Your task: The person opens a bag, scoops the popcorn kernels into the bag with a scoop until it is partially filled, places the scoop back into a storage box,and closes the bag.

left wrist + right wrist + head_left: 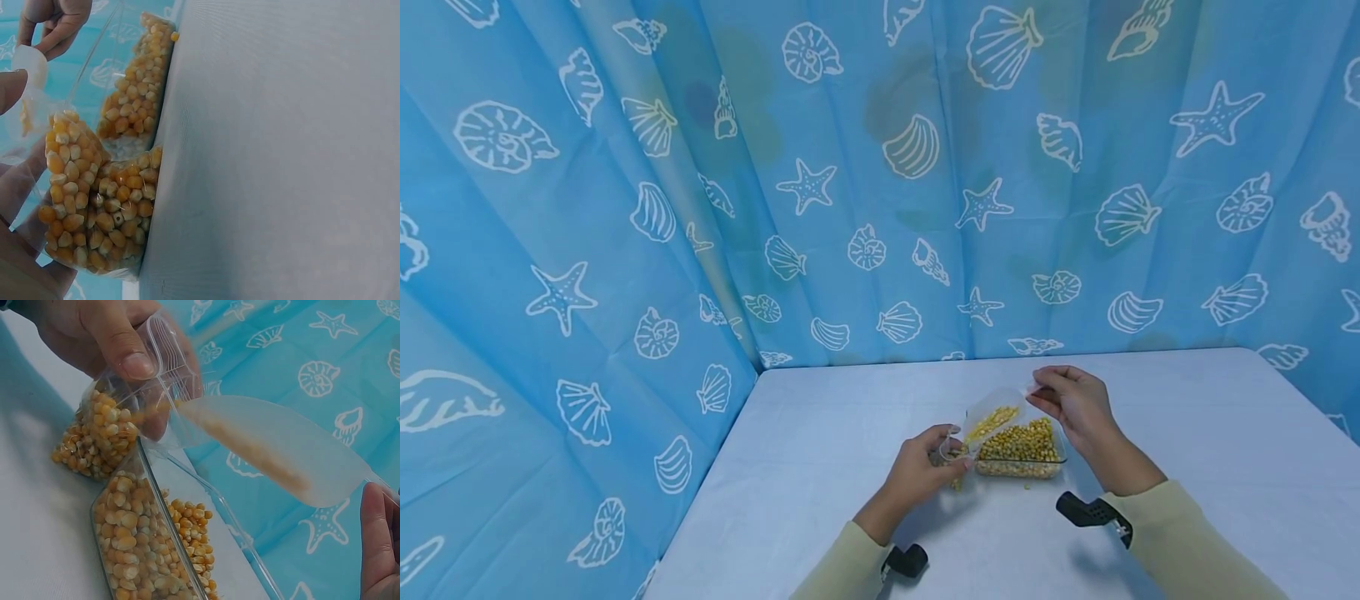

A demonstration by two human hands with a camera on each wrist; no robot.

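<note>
My left hand (917,471) holds a clear zip bag (106,434) by its opened mouth, thumb on one side and fingers on the other. Corn kernels (119,206) fill the lower part of the bag, which touches the table. Between finger and thumb, my right hand (1078,408) pinches the handle of a translucent white scoop (275,425). The scoop tilts down toward the left, its tip at the bag's mouth, with kernels along its inside. Beneath the scoop, beside the bag, stands a rectangular glass container (1060,458) holding many more corn kernels.
A white table (820,433) lies under everything. One loose kernel (1027,487) rests in front of the glass container. A blue curtain (850,208) with white shell and starfish prints hangs behind the table and along its left side.
</note>
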